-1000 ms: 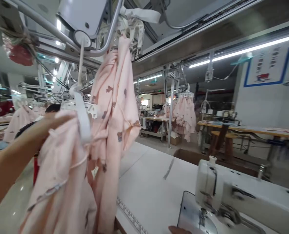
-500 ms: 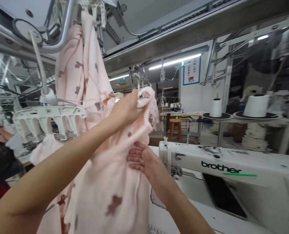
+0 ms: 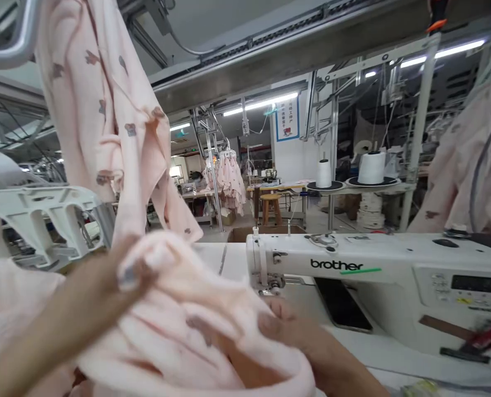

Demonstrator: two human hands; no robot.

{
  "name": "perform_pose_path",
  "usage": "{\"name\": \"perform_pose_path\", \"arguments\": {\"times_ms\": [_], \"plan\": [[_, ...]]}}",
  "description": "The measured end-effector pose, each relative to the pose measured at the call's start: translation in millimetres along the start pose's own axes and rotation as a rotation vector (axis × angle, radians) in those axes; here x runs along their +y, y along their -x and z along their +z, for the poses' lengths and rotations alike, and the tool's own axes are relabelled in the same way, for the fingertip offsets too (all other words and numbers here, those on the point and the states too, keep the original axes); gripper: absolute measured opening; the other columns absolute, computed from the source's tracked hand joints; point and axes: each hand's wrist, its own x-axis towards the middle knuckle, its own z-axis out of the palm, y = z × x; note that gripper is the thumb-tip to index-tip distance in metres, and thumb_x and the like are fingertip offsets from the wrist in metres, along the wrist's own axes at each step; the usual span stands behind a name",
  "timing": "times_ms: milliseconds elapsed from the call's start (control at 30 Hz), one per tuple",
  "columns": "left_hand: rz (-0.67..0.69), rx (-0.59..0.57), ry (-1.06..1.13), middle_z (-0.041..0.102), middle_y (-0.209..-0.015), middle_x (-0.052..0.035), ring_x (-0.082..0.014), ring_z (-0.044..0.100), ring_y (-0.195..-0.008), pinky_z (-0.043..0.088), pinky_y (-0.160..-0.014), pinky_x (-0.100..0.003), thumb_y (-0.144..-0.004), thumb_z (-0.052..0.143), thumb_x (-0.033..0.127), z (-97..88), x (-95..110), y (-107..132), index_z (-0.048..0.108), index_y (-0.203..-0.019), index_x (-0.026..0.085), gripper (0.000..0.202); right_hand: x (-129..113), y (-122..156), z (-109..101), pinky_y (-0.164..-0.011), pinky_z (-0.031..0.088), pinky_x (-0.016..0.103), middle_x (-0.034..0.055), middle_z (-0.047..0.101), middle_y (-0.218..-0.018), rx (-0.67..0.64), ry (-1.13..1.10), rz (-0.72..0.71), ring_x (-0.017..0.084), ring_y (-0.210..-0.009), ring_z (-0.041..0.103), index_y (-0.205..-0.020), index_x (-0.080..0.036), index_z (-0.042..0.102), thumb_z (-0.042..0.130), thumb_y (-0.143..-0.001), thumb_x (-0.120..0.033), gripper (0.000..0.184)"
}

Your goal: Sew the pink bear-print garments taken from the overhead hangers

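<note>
A pale pink garment piece (image 3: 179,325) with brown and grey bear prints spreads across the lower view, blurred by motion. My left hand (image 3: 123,270) is closed on its upper left part, the fingers smeared and partly behind cloth. At the fabric's right edge, my right hand (image 3: 291,331) pinches it, thumb on the near side and fingers behind. Below and between the hands, the cloth opens in a loop. Just beyond my right hand stands the white sewing machine (image 3: 336,259), marked "brother".
More pink printed cloth (image 3: 133,127) hangs at upper left, by a white hanger rack (image 3: 34,215). A black phone (image 3: 342,303) rests on the machine bed. Two white thread cones (image 3: 372,168) stand behind. Pink garments (image 3: 456,165) hang at far right, with a metal rail (image 3: 245,71) overhead.
The view has turned right. Both hands have come lower with the garment, pulling it away from the hanging cloth. My right hand, spread against the fabric before, now grips its edge.
</note>
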Motion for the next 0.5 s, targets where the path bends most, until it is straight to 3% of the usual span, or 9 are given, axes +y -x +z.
{"name": "perform_pose_path", "arguments": {"times_ms": [33, 100, 133, 200, 233, 300, 367, 400, 500], "plan": [[-0.077, -0.174, -0.104, 0.066, -0.081, -0.0034, -0.0258, 0.062, -0.078, 0.045, -0.071, -0.035, -0.077, 0.042, 0.045, 27.1, -16.9, 8.0, 0.05, -0.111, 0.021, 0.042, 14.9, 4.3, -10.5, -0.055, 0.039, 0.019, 0.006, 0.062, -0.07, 0.072, 0.014, 0.051, 0.012, -0.06, 0.055, -0.087, -0.007, 0.065, 0.074, -0.065, -0.048, 0.047], [-0.011, -0.4, -0.16, 0.062, -0.11, -0.011, -0.0297, 0.057, -0.103, 0.043, -0.084, -0.039, -0.069, 0.051, 0.026, 82.0, -38.7, 21.0, 0.046, -0.121, 0.018, 0.053, 45.3, 8.4, -24.5, -0.063, 0.042, 0.022, 0.0055, 0.063, -0.072, 0.282, 0.055, 0.128, 0.015, -0.068, 0.057, -0.088, -0.01, 0.065, 0.075, -0.062, -0.053, 0.051], [0.058, -0.449, -0.127, 0.05, -0.128, -0.0135, -0.0312, 0.045, -0.118, 0.038, -0.093, -0.039, -0.059, 0.06, 0.022, 105.1, -41.4, 25.5, 0.042, -0.126, 0.017, 0.07, 57.6, 8.9, -27.4, -0.065, 0.042, 0.024, 0.005, 0.062, -0.074, 0.364, 0.088, 0.149, 0.017, -0.072, 0.057, -0.088, -0.011, 0.064, 0.074, -0.061, -0.055, 0.053], [0.161, -0.372, 0.094, 0.036, -0.14, -0.0105, -0.0253, 0.035, -0.127, 0.034, -0.099, -0.035, -0.071, 0.055, 0.029, 137.0, -29.8, 29.9, 0.033, -0.134, 0.02, 0.068, 71.6, 9.2, -26.5, -0.065, 0.041, 0.025, 0.0038, 0.061, -0.075, 0.411, 0.178, 0.149, 0.017, -0.071, 0.055, -0.086, -0.011, 0.063, 0.071, -0.061, -0.059, 0.055], [0.199, -0.342, 0.21, 0.04, -0.138, -0.0089, -0.0229, 0.039, -0.124, 0.037, -0.097, -0.033, -0.077, 0.049, 0.034, 146.2, -17.6, 29.7, 0.035, -0.133, 0.022, 0.058, 73.2, 9.6, -24.2, -0.063, 0.039, 0.024, 0.0033, 0.06, -0.073, 0.389, 0.224, 0.125, 0.016, -0.068, 0.053, -0.084, -0.011, 0.063, 0.069, -0.064, -0.061, 0.054], [0.222, -0.376, 0.368, 0.061, -0.109, -0.006, -0.0201, 0.056, -0.099, 0.044, -0.081, -0.029, -0.085, 0.04, 0.038, 156.5, 10.4, 25.5, 0.053, -0.112, 0.022, 0.035, 69.4, 12.1, -19.2, -0.059, 0.036, 0.023, 0.002, 0.057, -0.07, 0.37, 0.307, 0.066, 0.014, -0.062, 0.048, -0.082, -0.011, 0.062, 0.061, -0.071, -0.061, 0.051], [0.204, -0.449, 0.459, 0.062, -0.075, -0.0007, -0.0162, 0.056, -0.071, 0.042, -0.064, -0.026, -0.085, 0.041, 0.038, 163.1, 31.9, 20.3, 0.059, -0.084, 0.02, 0.025, 63.4, 17.6, -17.0, -0.057, 0.033, 0.023, 0.0013, 0.055, -0.07, 0.417, 0.378, 0.026, 0.013, -0.061, 0.046, -0.082, -0.012, 0.06, 0.055, -0.076, -0.06, 0.049], [0.196, -0.477, 0.496, 0.06, -0.068, 0.0011, -0.0146, 0.054, -0.065, 0.04, -0.06, -0.025, -0.084, 0.043, 0.036, 166.6, 37.7, 18.8, 0.058, -0.078, 0.019, 0.023, 61.4, 21.3, -17.2, -0.058, 0.034, 0.023, 0.0014, 0.055, -0.07, 0.451, 0.409, 0.02, 0.014, -0.063, 0.046, -0.083, -0.012, 0.06, 0.053, -0.078, -0.059, 0.048], [0.187, -0.5, 0.598, 0.061, -0.076, 0.0013, -0.0134, 0.053, -0.069, 0.038, -0.063, -0.023, -0.081, 0.048, 0.027, 177.2, 38.6, 19.7, 0.06, -0.082, 0.02, 0.014, 59.4, 32.8, -20.9, -0.059, 0.035, 0.024, 0.001, 0.053, -0.069, 0.506, 0.496, 0.066, 0.015, -0.065, 0.046, -0.078, -0.013, 0.058, 0.048, -0.081, -0.058, 0.046]]}}
